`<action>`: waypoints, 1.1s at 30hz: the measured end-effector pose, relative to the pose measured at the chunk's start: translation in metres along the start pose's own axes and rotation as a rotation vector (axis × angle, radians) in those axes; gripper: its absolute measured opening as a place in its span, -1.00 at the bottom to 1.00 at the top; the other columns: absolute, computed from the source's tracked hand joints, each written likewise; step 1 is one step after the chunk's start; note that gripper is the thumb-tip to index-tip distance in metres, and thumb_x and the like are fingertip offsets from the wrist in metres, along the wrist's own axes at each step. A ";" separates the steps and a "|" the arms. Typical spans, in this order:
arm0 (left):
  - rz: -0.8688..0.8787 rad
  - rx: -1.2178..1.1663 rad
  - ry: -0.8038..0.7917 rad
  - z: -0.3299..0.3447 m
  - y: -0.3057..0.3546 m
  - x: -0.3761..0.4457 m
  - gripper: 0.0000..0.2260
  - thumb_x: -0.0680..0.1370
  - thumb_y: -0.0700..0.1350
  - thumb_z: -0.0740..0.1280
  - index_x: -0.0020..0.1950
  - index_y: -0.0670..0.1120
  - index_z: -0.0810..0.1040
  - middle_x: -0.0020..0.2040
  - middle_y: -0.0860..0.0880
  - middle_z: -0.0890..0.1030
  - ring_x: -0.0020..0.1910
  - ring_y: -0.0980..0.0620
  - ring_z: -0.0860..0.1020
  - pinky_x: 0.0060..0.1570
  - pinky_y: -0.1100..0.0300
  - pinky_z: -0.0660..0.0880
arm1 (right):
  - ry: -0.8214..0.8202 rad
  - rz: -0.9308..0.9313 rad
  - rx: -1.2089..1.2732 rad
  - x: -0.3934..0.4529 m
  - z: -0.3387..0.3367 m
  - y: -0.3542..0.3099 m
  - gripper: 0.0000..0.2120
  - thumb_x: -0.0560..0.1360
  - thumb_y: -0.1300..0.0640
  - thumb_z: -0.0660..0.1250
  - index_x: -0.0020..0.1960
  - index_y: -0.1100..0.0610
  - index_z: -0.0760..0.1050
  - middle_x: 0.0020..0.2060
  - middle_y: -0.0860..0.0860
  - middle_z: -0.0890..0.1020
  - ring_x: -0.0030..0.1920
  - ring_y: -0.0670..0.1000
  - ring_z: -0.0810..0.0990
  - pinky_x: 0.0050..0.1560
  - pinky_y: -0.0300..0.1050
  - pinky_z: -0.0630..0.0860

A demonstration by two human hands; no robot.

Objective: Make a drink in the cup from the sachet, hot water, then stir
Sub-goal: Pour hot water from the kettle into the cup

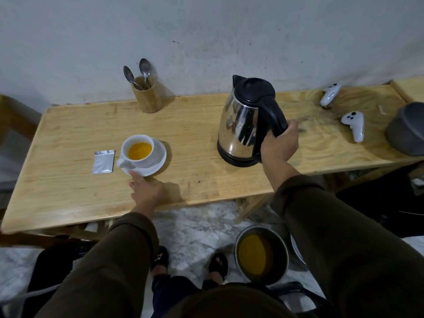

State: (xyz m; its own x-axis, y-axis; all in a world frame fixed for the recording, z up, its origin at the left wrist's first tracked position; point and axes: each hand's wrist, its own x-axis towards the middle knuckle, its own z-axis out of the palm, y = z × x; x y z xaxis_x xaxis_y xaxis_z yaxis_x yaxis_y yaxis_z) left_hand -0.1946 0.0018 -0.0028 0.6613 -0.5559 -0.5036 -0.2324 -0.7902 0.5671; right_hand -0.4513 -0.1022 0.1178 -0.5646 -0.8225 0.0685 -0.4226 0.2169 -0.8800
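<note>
A white cup (150,154) holding orange liquid stands on a white saucer (158,165) on the wooden table (68,187). My left hand (146,191) rests on the table at the saucer's near rim, one finger touching it. A silver sachet (103,161) lies flat just left of the cup. The steel kettle (241,131) with black lid and handle stands upright on the table to the right. My right hand (278,143) is wrapped around the kettle's handle. Two spoons (137,73) stand in a wooden holder (146,97) at the back.
Two white controllers (353,125) and a grey round object (406,131) lie at the table's right end. The wall is right behind the table. On the floor below, a metal bowl (261,253) holds orange liquid beside my feet.
</note>
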 end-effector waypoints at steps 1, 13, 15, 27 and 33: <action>-0.002 -0.005 -0.008 -0.001 0.000 0.000 -0.24 0.53 -0.11 0.20 0.56 -0.07 -0.25 0.57 -0.25 -0.02 0.56 -0.22 0.03 0.52 -0.12 0.04 | 0.006 0.001 0.002 -0.001 -0.001 0.001 -0.82 0.43 0.35 0.28 -0.08 0.12 0.37 0.00 0.14 0.58 -0.12 0.04 0.49 -0.08 -0.19 0.41; 0.026 -0.021 -0.130 -0.021 -0.001 -0.005 -0.19 0.51 -0.13 0.27 0.56 -0.10 -0.23 0.58 -0.21 0.03 0.56 -0.21 0.03 0.49 -0.02 0.13 | 0.007 0.110 0.027 -0.023 0.002 -0.002 -0.77 0.45 0.31 0.28 0.10 0.21 0.40 0.12 0.16 0.52 0.09 0.15 0.56 0.05 -0.15 0.47; 0.033 -0.031 -0.159 -0.028 -0.001 -0.004 -0.19 0.50 -0.12 0.29 0.56 -0.08 -0.20 0.54 -0.22 0.15 0.52 -0.24 0.15 0.45 -0.04 0.20 | 0.008 0.142 0.016 -0.031 0.003 -0.008 -0.66 0.47 0.29 0.26 0.23 0.20 0.35 0.22 0.14 0.43 0.19 0.15 0.49 0.10 -0.18 0.41; 0.135 -0.127 -0.402 -0.085 -0.019 0.010 -0.33 0.33 -0.01 0.29 0.44 -0.08 0.26 0.30 -0.18 0.51 0.30 -0.24 0.47 0.36 -0.12 0.37 | 0.046 0.118 -0.078 -0.130 0.029 -0.026 -0.45 0.52 0.20 0.24 0.47 0.07 0.17 0.47 0.11 0.16 0.46 0.12 0.22 0.45 0.03 0.29; 0.109 -0.186 -0.372 -0.094 -0.026 0.018 -0.49 0.51 -0.05 0.29 0.44 -0.07 0.29 0.35 -0.18 0.48 0.31 -0.22 0.46 0.34 -0.09 0.39 | -0.270 0.169 -0.150 -0.160 0.068 -0.047 -0.63 0.55 0.13 0.21 0.35 0.10 0.37 0.38 0.07 0.37 0.32 0.11 0.42 0.27 -0.02 0.43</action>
State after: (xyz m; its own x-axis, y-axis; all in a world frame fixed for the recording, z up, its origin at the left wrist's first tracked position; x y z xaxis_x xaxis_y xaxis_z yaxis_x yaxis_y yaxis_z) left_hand -0.1094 0.0363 0.0348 0.3299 -0.7155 -0.6159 -0.1317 -0.6809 0.7205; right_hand -0.2929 -0.0165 0.1162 -0.4364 -0.8733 -0.2166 -0.4502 0.4203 -0.7878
